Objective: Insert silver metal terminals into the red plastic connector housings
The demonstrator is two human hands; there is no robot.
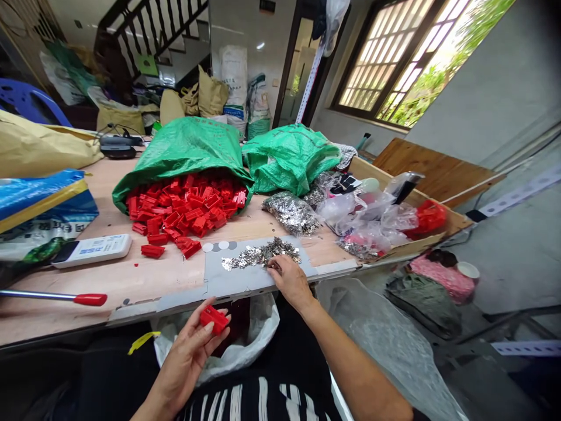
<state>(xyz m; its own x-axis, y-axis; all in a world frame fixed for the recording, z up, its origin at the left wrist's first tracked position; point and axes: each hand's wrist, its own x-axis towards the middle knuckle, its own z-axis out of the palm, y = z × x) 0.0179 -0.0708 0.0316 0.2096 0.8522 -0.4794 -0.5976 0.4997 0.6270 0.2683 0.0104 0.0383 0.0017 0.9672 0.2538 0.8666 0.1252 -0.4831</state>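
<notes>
My left hand holds a small red plastic housing between thumb and fingers, in front of the table edge. At the near edge of a pile of small shiny metal pieces, my right hand has its thumb and fingertips drawn together; whatever is between them is too small to make out. The pile lies on a grey mat. Beyond it, many similar red housings spill from the mouth of a green woven sack.
Below the table edge hangs an open white bag. Clear bags of metal pieces lie behind the mat, beside a second green sack. A box of plastic bags stands right. Leftward are a white boxed device and a red-handled tool.
</notes>
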